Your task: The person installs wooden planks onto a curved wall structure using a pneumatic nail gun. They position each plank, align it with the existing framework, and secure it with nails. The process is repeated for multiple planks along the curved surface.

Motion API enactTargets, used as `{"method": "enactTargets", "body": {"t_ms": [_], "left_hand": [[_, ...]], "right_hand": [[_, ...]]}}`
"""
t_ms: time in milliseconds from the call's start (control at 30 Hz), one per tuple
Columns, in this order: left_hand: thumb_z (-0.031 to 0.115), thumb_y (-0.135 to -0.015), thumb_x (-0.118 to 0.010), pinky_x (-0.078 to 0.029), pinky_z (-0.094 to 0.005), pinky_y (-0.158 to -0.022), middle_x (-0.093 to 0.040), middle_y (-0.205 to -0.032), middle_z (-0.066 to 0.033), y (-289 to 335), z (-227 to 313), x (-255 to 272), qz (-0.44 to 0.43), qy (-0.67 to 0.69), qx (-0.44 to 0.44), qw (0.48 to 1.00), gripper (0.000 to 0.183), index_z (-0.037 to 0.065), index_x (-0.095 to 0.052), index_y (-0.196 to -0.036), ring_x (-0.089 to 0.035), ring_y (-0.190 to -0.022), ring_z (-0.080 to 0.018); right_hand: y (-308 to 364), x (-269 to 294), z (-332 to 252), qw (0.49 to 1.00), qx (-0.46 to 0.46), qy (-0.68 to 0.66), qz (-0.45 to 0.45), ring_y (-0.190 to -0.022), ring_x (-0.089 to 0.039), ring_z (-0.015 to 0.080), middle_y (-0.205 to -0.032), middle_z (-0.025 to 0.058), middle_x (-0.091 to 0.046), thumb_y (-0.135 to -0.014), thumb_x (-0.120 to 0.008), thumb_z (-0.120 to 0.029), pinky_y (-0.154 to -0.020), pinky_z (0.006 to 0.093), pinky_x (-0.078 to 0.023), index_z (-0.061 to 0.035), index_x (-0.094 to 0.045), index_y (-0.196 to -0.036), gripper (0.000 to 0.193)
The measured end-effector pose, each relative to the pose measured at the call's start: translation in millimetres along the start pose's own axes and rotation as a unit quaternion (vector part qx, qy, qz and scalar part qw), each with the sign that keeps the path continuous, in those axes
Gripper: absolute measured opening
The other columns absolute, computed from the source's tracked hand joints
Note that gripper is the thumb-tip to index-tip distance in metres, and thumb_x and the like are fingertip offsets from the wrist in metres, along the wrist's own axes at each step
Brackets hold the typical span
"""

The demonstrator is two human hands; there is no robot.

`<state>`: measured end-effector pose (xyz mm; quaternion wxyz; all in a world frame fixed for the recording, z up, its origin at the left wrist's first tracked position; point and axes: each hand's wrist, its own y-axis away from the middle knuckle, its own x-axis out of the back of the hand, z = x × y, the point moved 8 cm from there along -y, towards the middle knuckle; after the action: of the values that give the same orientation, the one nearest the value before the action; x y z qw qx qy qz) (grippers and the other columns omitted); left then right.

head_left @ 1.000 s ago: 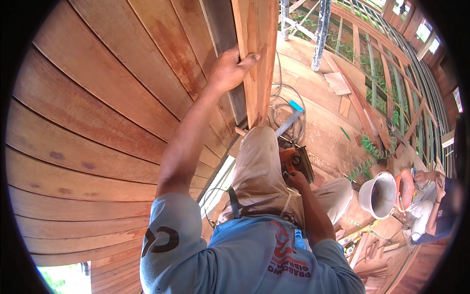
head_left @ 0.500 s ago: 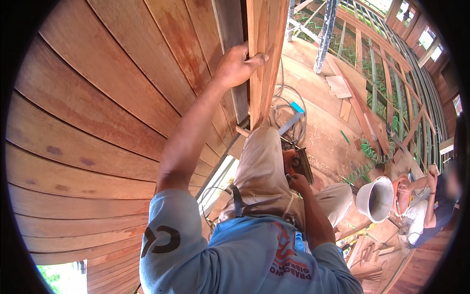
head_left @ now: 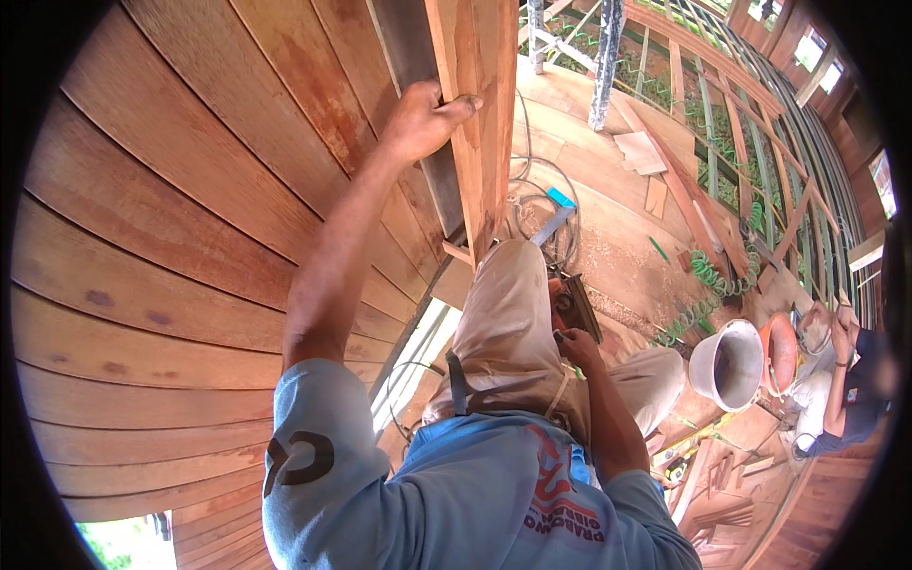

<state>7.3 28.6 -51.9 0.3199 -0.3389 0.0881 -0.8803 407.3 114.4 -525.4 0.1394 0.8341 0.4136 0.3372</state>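
Note:
My left hand (head_left: 423, 122) is closed on the edge of a thick upright wooden board (head_left: 484, 142), with the thumb on its face and the fingers hidden behind the edge. The board stands beside a plank wall (head_left: 218, 180), its lower end near my bent knee. Low beside that knee, my right hand (head_left: 579, 350) is closed around the dark handle of an orange-and-black power tool (head_left: 573, 306). My leg partly hides the tool, so its exact kind does not show.
A cable (head_left: 573, 180) loops across the shaving-strewn floor near a blue-ended grey tool (head_left: 559, 214). A pale bucket (head_left: 727, 366) and an orange one (head_left: 779, 351) stand at right, with another person (head_left: 850, 380) beyond. A paint-splashed metal leg (head_left: 606, 66) and a green coiled hose (head_left: 708, 280) lie farther off.
The board and my left hand appear slightly farther left as the view shifts. Both my hands keep their grips. The other person's hands have moved closer together.

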Motion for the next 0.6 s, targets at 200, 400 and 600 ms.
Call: {"method": "enactTargets", "body": {"t_ms": [200,400,600], "left_hand": [[0.038,-0.095,-0.064,-0.052,-0.0392,-0.079,-0.073,-0.093,-0.0169,5.2,0.7,-3.7,0.027,-0.038,0.030,0.998,0.044,-0.002,-0.070,-0.112,-0.068,-0.087,-0.0258],[0.041,-0.095,-0.063,-0.052,-0.0418,-0.086,-0.072,-0.104,-0.0226,3.3,1.4,1.1,-0.003,-0.095,0.016,0.995,0.047,0.000,-0.069,-0.116,-0.070,-0.100,-0.0320],[0.037,-0.094,-0.073,-0.053,-0.0376,-0.091,-0.073,-0.110,-0.0167,-3.5,50.4,23.5,0.015,0.087,-0.038,0.995,0.045,-0.002,-0.067,-0.115,-0.067,-0.111,-0.0217]], "right_hand": [[2.4,4.2,4.3,0.998,0.059,0.001,0.033,-0.090,-0.072,0.0332,-0.094,0.0212,-0.074,-0.088,-0.069,-0.036,-0.084,0.0398,-0.054,0.0025,-0.075,-0.103,0.042],[-1.5,-1.4,1.2,0.996,0.056,0.064,0.005,-0.096,-0.071,0.0378,-0.096,0.0236,-0.073,-0.083,-0.069,-0.042,-0.087,0.0444,-0.054,-0.0013,-0.076,-0.100,0.045],[-7.6,-3.3,-14.1,0.993,0.043,0.109,0.008,-0.098,-0.071,0.0390,-0.099,0.0229,-0.073,-0.081,-0.067,-0.039,-0.088,0.0448,-0.054,-0.0039,-0.077,-0.100,0.041]]}}
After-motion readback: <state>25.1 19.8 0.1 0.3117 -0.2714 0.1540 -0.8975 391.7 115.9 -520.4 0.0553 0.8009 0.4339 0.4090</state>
